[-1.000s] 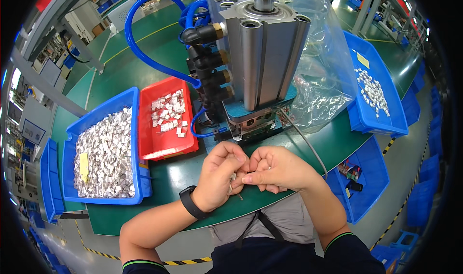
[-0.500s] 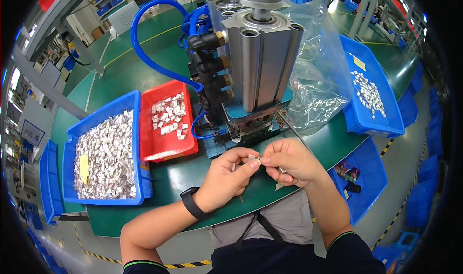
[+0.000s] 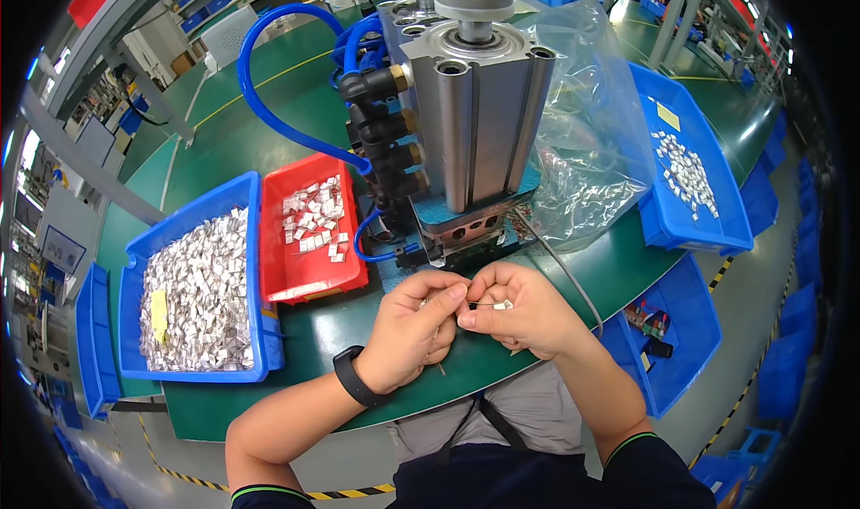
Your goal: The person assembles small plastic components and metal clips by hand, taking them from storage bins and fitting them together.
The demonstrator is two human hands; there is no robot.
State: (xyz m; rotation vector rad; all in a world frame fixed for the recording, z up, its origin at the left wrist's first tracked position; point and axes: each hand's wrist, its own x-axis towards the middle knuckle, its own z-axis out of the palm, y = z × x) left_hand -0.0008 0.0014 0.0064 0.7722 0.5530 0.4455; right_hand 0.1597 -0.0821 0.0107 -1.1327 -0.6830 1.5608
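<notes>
In the head view, the big blue bin (image 3: pixel 193 285) at the left is filled with small silver parts. Just beside it, the red bin (image 3: pixel 309 227) holds a smaller group of such parts. The blue bin (image 3: pixel 690 177) at the right has a few pieces, and a clear plastic bag (image 3: pixel 587 142) leans on the pneumatic press (image 3: pixel 470 124).

The left hand (image 3: pixel 412 330) and right hand (image 3: pixel 520 307) meet near the table's (image 3: pixel 269 133) front edge, fingertips pinched together on a thin wire with a small silver part (image 3: pixel 502 305). Bare green surface lies between the hands and the press base.
</notes>
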